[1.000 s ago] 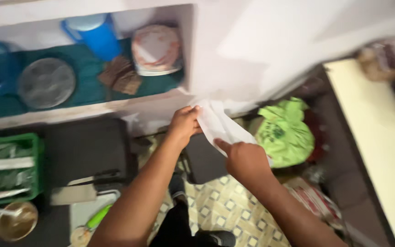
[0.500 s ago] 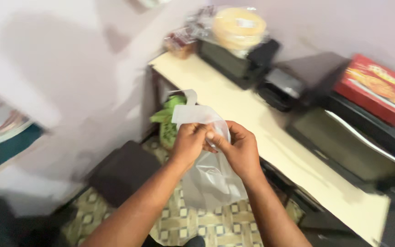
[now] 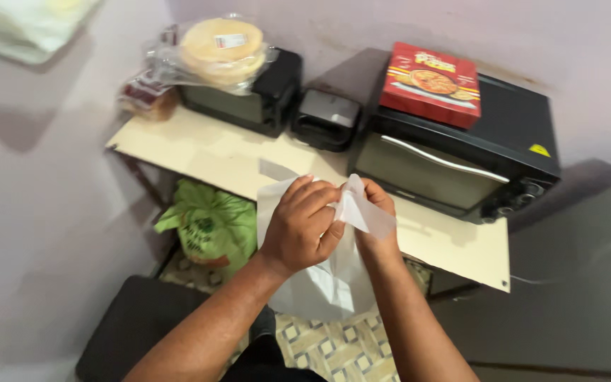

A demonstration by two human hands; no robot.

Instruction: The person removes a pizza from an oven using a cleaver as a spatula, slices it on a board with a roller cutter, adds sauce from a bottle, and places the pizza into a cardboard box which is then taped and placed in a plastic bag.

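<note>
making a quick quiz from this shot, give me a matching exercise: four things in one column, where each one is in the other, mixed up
Things:
1. red box
2. flatbreads
3. green bag
4. white bag

Places:
a. under the shelf
b. held in both hands
c. on the big oven
d. on the small black oven

Pairs: 1-c, 2-d, 3-a, 4-b

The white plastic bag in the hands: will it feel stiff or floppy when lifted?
Probably floppy: the white plastic bag hangs limp below the left hand and right hand. Likely light, since it looks thin and translucent. Its smooth film may slip.
</note>
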